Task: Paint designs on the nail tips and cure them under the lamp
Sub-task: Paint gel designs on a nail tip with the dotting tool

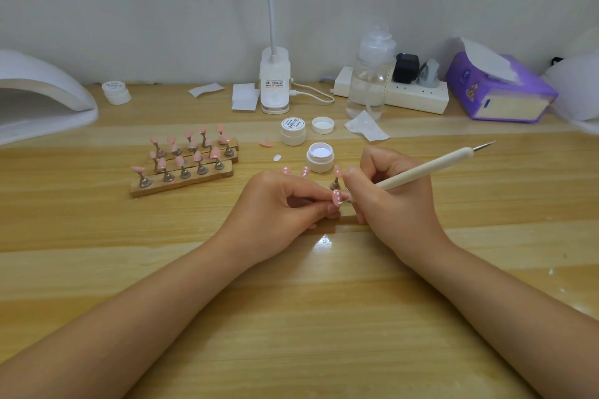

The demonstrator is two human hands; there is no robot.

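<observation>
— Where was the nail tip being worked on?

— Near the middle of the wooden table [291, 317], pinched between the thumb and fingers of the left hand [278, 204]. The pink nail tip [337, 197] had a few white dots on it.

— And the other hand?

— The right hand [392, 197] had its fingers curled tight round a white dotting pen [421, 170], whose near end met the nail tip while the thin metal point at the far end stuck up to the right.

— What about the paint?

— An open white jar [320, 157] stood just beyond the hands, its lid [322, 125] lying farther back beside a closed jar [293, 130]. One more closed jar [116, 92] sat at the far left, near the white curing lamp [42, 97].

— And the remaining tips?

— Most stood on little metal posts in the wooden racks [183, 168] to the left. A loose pink tip [266, 143] lay flat between the racks and the jars.

— Anything at the back?

— A desk lamp base [275, 81], a clear pump bottle [371, 74], a power strip [418, 95] and a purple tissue box [499, 91] along the wall.
</observation>
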